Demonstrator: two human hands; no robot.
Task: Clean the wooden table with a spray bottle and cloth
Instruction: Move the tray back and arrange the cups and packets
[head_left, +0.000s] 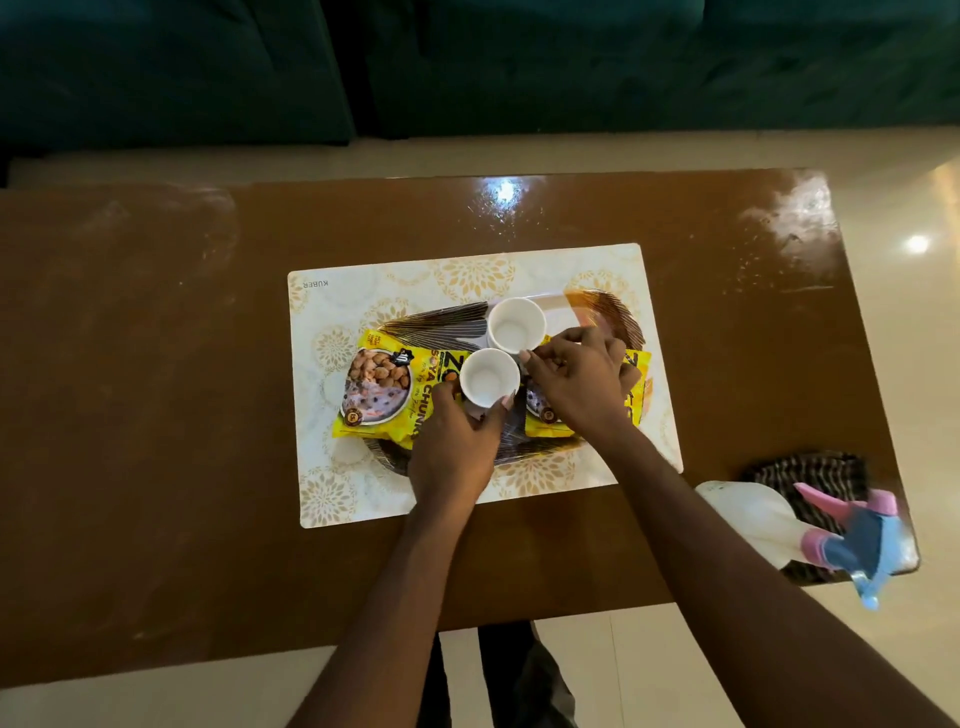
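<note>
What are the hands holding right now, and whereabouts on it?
Left hand grips the nearer white cup around its side wall. Right hand pinches the farther cup at its near rim.

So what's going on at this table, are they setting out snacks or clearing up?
A person stands over a wooden table. The left hand grips a white cup on a tray that sits on a placemat, and the right hand touches a second cup. Yellow snack packets lie on the tray. The spray bottle and striped cloth lie untouched at the table's right end.

Both forearms reach toward 12 o'clock; left hand (457, 441) fingers curled in grip, right hand (576, 379) fingertips pinched.
</note>
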